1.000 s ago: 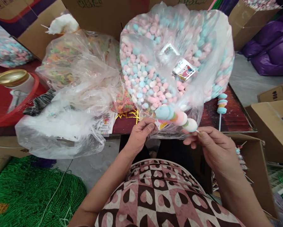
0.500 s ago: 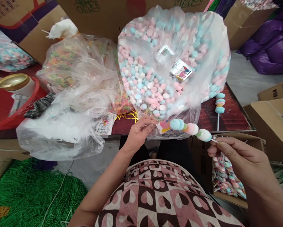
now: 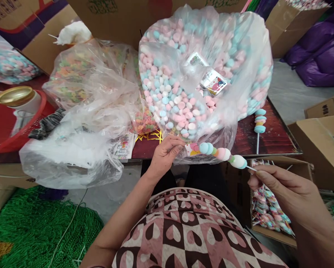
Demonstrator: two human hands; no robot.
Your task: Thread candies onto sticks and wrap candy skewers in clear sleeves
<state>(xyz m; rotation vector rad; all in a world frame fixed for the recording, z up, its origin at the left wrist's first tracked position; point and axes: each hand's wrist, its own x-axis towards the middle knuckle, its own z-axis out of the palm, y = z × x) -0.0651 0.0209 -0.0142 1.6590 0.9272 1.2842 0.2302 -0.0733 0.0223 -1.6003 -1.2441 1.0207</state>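
My right hand [image 3: 278, 182] pinches the white stick of a marshmallow skewer [image 3: 224, 154] with its fingertips. Blue, pink and white marshmallows with small green and orange gummies are threaded along the stick, which slants up to the left. At its far end is a small printed wrapper [image 3: 192, 149], bright with pink and yellow. My left hand [image 3: 168, 152] is closed in a pinch at the wrapper's left edge. Whether the wrapper encloses the candies is hard to make out. A large clear bag of marshmallows [image 3: 180, 108] lies just beyond both hands.
On the table [image 3: 275, 137], another candy skewer [image 3: 260, 121] lies at the right. Bags of gummies [image 3: 80, 74], white plastic [image 3: 72, 156] and a red basket [image 3: 44, 108] occupy the left. Below right stands a carton of wrapped skewers [image 3: 273, 212]; green tinsel [image 3: 44, 227] covers the floor left.
The skewer has shifted slightly left toward my left hand, and a bit more bare stick shows ahead of my right fingers. My left hand stays almost in place.
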